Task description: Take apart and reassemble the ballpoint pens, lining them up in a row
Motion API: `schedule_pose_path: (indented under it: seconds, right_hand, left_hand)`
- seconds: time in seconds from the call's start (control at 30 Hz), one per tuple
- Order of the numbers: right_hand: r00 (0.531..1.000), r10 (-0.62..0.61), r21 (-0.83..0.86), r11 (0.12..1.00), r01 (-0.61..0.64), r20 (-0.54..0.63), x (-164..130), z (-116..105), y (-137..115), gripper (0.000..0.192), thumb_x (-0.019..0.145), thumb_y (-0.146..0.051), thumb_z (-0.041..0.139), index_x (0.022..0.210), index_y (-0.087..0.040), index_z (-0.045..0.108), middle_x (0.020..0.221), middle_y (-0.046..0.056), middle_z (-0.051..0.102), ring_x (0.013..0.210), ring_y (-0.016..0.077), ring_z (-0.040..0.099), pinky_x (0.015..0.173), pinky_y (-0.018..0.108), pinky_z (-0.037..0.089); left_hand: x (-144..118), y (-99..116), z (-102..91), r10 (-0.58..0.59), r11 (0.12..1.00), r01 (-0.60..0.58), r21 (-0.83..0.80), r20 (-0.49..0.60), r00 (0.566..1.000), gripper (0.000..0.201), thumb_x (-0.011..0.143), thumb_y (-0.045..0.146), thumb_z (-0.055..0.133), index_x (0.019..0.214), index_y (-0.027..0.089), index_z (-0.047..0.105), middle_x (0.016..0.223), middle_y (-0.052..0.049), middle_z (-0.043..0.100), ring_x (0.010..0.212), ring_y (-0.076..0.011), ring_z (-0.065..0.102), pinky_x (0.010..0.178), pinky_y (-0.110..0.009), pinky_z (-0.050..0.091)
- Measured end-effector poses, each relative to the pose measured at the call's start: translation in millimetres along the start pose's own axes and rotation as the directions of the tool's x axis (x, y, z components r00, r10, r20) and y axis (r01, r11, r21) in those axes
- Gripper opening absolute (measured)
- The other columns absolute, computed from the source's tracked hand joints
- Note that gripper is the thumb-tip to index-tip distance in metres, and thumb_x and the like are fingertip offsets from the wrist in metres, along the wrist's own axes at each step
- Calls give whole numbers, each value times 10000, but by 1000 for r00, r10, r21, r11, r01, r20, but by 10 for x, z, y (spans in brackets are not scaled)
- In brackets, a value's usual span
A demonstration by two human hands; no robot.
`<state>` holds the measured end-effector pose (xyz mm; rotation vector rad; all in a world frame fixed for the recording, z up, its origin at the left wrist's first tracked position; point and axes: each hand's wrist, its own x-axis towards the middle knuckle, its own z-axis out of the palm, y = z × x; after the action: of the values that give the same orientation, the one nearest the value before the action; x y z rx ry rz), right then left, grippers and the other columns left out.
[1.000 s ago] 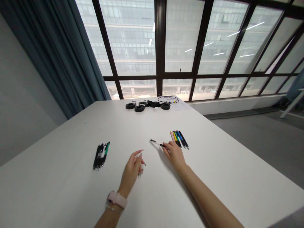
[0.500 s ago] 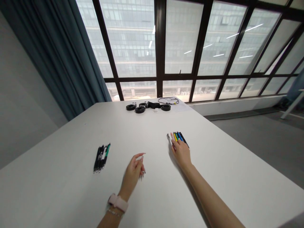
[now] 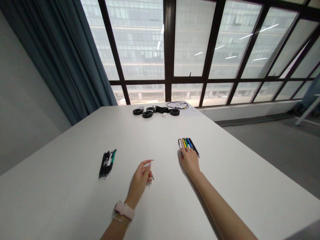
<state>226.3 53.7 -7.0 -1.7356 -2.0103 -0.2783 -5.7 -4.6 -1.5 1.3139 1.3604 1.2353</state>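
My right hand point(image 3: 191, 162) is at the near ends of a row of colored pens point(image 3: 188, 143), lying side by side on the white table. Its fingers are closed on a white pen with a dark top point(image 3: 180, 143), at the row's left end and alongside the others. My left hand point(image 3: 143, 175) hovers over the middle of the table, fingers loosely bent and apart, with no object visible in it. Left of it lies a second group of pens point(image 3: 107, 164), mostly black, with a white one and a green one.
Several black rolls point(image 3: 147, 114) lie at the far end of the table point(image 3: 140, 136), beside a coiled black cable point(image 3: 177, 105) and a small white item point(image 3: 164, 115). A blue curtain point(image 3: 67, 50) hangs at the left, and windows stand behind.
My right hand has brought the white pen rightward against the row; it was slanted and slightly apart before. My left hand has hardly moved.
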Motion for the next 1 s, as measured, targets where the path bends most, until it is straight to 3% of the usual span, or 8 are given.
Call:
schedule_pose_path:
  seconds: [0.43,1.0]
  right_hand:
    - [998,58,26,998,-59,2,-24,-36,-20,181,834,-222,539,954,-188,671,916,111,616,822,251,540,725,363,394]
    - [998,68,-12,998,-68,4,-20,-50,-30,155,850,-209,542,921,-180,677,875,94,608,810,232,538,718,328,368]
  left_hand:
    - [14,-49,-5,-17,1000,16,1,15,1000,457,804,524,508,1094,172,539,542,65,523,425,-98,465,411,-199,347]
    - [4,-55,8,7,999,-9,41,50,999,414,830,488,490,1091,169,533,565,60,537,436,-90,468,417,-194,368]
